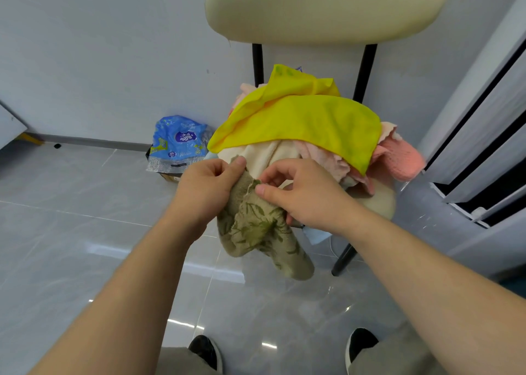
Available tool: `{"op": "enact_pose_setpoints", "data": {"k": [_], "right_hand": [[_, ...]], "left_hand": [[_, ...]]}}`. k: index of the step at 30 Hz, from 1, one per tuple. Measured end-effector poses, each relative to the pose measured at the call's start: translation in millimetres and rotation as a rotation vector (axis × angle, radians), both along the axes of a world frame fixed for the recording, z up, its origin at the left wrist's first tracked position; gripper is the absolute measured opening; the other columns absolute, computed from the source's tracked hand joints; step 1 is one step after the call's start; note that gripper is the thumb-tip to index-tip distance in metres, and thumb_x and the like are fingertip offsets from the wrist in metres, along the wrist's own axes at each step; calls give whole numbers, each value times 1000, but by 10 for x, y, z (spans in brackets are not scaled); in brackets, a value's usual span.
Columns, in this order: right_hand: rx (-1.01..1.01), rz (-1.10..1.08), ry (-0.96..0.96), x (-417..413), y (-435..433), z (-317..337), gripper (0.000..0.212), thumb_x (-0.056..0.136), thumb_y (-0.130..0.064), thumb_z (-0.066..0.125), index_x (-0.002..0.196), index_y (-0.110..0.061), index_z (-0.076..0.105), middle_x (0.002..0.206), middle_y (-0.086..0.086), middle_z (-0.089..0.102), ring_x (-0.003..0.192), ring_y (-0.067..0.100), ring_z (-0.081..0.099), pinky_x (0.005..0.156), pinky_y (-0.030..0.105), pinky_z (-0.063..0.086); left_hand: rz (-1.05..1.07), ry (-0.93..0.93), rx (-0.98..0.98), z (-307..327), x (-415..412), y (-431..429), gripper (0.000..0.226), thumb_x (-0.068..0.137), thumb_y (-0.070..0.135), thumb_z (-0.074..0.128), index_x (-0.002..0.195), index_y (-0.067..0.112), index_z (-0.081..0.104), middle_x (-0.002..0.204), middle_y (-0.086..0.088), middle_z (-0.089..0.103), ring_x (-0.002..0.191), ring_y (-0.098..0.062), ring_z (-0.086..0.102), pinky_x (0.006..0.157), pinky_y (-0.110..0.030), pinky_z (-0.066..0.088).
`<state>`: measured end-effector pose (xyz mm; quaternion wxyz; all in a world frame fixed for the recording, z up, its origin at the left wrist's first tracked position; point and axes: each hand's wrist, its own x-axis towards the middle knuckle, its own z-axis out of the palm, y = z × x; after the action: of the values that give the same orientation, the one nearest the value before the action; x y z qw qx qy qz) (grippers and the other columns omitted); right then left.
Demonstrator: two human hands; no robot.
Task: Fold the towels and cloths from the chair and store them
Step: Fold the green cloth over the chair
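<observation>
Both hands meet at the top of an olive towel (256,226) with a leaf pattern, held in the air in front of the chair (327,7).

The left hand (207,187) grips the towel's upper left part. Its fingers are curled round the cloth and its thumb (239,161) points up along the top corner. The right hand (301,192) pinches the frayed top edge between its thumb (264,189) and its bent fingers, just right of the left hand. The two hands are very near each other, with only a narrow strip of towel showing between them.

The towel hangs bunched and crumpled below the hands. Its lower end drops well under the wrists and is clear of the floor (85,232). It hangs just before the front edge of the seat (378,201); whether it touches the seat cannot be told.

The other cloths are heaped on the seat behind the hands. A yellow cloth (307,121) lies on top, over a cream towel (264,152) and pink towels (401,158) that spill toward the right side. A pale blue piece (316,236) shows under the right wrist, below the seat edge.

A blue pack (179,141) sits on the floor by the wall, left of the chair. The toes of two dark shoes (205,349) show at the bottom.
</observation>
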<state>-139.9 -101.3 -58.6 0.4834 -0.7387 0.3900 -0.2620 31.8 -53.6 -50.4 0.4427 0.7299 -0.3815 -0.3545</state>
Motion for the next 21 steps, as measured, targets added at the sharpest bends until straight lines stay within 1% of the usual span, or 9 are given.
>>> {"op": "enact_pose_setpoints", "data": {"k": [2, 4, 5, 8, 12, 14, 16, 19, 21], "right_hand": [[27, 15, -27, 6, 3, -5, 8, 89, -26, 75, 92, -19, 71, 80, -7, 65, 54, 3, 57, 45, 21, 47], [10, 29, -14, 9, -4, -13, 9, 88, -28, 76, 91, -22, 70, 79, -8, 65, 54, -1, 54, 45, 11, 40], [2, 33, -9, 10, -8, -15, 10, 87, -29, 77, 91, -23, 70, 79, -7, 66, 54, -2, 53, 44, 10, 37], [-4, 39, -16, 7, -10, -25, 10, 87, -30, 77, 89, -24, 69, 79, -7, 67, 56, -1, 53, 47, 12, 37], [-21, 13, -25, 26, -4, -41, 10, 86, -30, 76, 87, -25, 68, 77, -9, 65, 57, -1, 54, 56, 20, 40], [-70, -15, -18, 33, -8, -41, 11, 86, -30, 77, 87, -24, 68, 76, -11, 65, 57, -3, 54, 60, 20, 41], [-110, -46, -11, 32, -12, -35, 12, 85, -31, 77, 86, -24, 68, 76, -12, 66, 60, -2, 54, 64, 20, 43], [-126, -73, -19, 26, -26, -37, 13, 85, -31, 78, 85, -24, 67, 76, -12, 65, 61, -2, 55, 65, 20, 44], [-132, -87, -21, 28, -35, -46, 12, 85, -29, 78, 85, -24, 67, 77, -11, 66, 62, -2, 55, 65, 21, 44]], "left_hand": [[-16, -36, -16, -7, 11, 14, 50, 91, 48, 66, 85, -2, 67, 71, -19, 61, 65, -20, 52, 63, -40, 46], [-35, -31, -30, -3, 11, 21, 38, 92, 41, 68, 84, 4, 69, 72, -19, 65, 64, -21, 55, 64, -41, 48], [-48, -18, -35, 1, 9, 25, 32, 92, 37, 69, 84, 6, 69, 71, -17, 66, 64, -22, 55, 64, -40, 47], [-94, -15, -37, 19, -7, 50, 26, 93, 34, 68, 80, 11, 71, 69, -12, 65, 63, -20, 55, 64, -37, 45], [-187, 50, -30, 57, -5, 89, 27, 94, 33, 67, 82, 11, 77, 76, -22, 66, 69, -21, 58, 69, -36, 47], [-225, 72, -22, 62, 12, 97, 27, 95, 31, 65, 84, 11, 78, 72, -13, 66, 67, -16, 58, 65, -28, 47], [-245, 109, -13, 70, 11, 102, 27, 98, 26, 61, 87, 8, 77, 72, -6, 68, 59, -9, 59, 55, -18, 45], [-261, 185, -4, 89, -6, 116, 26, 99, 18, 57, 97, -1, 74, 78, -12, 68, 55, -7, 58, 48, -14, 43], [-274, 215, 1, 96, 0, 128, 24, 98, 14, 58, 101, -5, 72, 83, -18, 68, 61, -11, 60, 52, -16, 45]]}}
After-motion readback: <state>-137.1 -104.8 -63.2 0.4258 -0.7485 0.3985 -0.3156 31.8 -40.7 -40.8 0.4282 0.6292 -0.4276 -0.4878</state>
